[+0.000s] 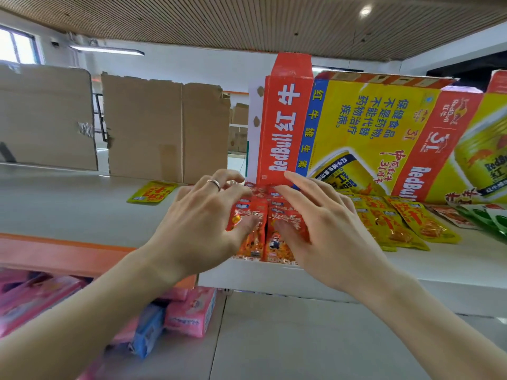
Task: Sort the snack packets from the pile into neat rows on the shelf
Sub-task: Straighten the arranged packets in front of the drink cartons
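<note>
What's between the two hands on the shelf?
In the head view, two rows of red plastic snack packets lie between the left hand and right hand.

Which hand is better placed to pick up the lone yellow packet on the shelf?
Left, probably: the left hand lies nearer that yellow packet; the right hand would cross the red packets.
</note>
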Motion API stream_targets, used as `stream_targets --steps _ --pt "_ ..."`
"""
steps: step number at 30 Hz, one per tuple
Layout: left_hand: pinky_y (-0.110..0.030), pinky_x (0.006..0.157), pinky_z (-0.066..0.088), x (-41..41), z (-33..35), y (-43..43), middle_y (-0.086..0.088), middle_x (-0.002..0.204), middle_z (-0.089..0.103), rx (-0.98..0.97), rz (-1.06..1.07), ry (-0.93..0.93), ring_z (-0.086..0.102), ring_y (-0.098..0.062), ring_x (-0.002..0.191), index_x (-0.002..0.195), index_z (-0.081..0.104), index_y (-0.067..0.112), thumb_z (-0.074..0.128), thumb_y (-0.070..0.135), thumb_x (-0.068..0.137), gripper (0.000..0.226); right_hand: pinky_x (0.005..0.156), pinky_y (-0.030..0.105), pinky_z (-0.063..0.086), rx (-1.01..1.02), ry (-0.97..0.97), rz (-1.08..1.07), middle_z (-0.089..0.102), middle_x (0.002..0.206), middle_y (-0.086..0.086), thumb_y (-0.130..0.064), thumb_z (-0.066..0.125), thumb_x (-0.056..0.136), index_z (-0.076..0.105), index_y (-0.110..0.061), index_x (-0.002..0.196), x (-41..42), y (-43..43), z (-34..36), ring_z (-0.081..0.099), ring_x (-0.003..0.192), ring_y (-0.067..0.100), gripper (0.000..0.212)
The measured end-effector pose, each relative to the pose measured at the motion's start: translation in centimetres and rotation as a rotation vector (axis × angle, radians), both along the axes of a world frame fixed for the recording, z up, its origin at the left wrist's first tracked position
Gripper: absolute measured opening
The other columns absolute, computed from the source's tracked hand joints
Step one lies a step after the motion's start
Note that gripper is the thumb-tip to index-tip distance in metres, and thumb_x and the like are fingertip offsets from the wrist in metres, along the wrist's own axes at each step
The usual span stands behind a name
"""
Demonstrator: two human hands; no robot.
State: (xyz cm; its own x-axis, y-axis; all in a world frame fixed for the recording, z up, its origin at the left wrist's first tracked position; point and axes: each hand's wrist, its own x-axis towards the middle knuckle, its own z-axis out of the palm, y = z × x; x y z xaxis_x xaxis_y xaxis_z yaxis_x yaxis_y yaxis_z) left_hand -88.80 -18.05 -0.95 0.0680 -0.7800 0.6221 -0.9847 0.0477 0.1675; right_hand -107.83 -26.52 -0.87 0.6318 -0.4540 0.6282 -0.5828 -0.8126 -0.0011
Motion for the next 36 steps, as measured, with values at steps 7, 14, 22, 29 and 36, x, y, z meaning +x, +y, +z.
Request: stream_targets --steps 7,14,22,29,36 --pt "-0.039 0.098 0.034 4.5 -0.2 2.0 0.016 0.135 0.045 -0.024 0.029 0.043 0.048 -0.011 0.123 0.123 0.061 0.032 0.046 0.06 0.084 0.051 0.11 0.037 0.029 0.021 0.009 0.027 0.035 0.154 -0.01 -0.053 0.042 0.093 0.044 -0.03 0.142 4.1 1.1 0.2 0.029 0.142 0.012 0.054" --pt "-0.037 0.097 0.032 10.0 -0.5 3.1 0.016 0.134 0.046 -0.02 0.11 0.072 0.049 -0.012 0.119 0.123 0.061 0.029 0.046 0.058 0.083 0.052 0.107 0.039 0.033 0.029 0.045 0.003 0.038 0.151 -0.009 -0.045 0.048 0.096 0.047 -0.029 0.138 9.4 1.2 0.9 0.034 0.139 0.016 0.045" --pt "-0.037 0.092 0.033 15.2 -0.2 2.0 0.016 0.129 0.048 -0.019 0.183 0.106 0.052 -0.015 0.116 0.117 0.063 0.031 0.046 0.058 0.081 0.048 0.109 0.042 0.031 0.115 0.095 -0.044 0.037 0.151 -0.011 -0.044 0.047 0.097 0.044 -0.03 0.14 14.4 -0.4 1.7 0.033 0.138 0.017 0.046" --pt "-0.04 0.095 0.037 18.1 0.4 -0.2 0.015 0.129 0.049 0.01 0.155 0.074 0.051 -0.015 0.119 0.109 0.064 0.032 0.046 0.057 0.083 0.04 0.107 0.043 0.035 0.178 0.139 -0.087 0.039 0.149 -0.009 -0.046 0.046 0.098 0.043 -0.027 0.141 17.9 -2.1 1.9 0.037 0.135 0.018 0.048" --pt "-0.039 0.098 0.032 20.0 1.5 -3.8 0.012 0.132 0.047 0.044 0.155 0.002 0.048 -0.015 0.121 0.12 0.06 0.027 0.055 0.048 0.092 0.035 0.077 0.036 0.044 0.343 0.233 -0.305 0.059 0.11 0.006 -0.049 0.047 0.093 0.063 -0.017 0.108 22.3 -4.6 2.9 0.055 0.104 0.027 0.039"
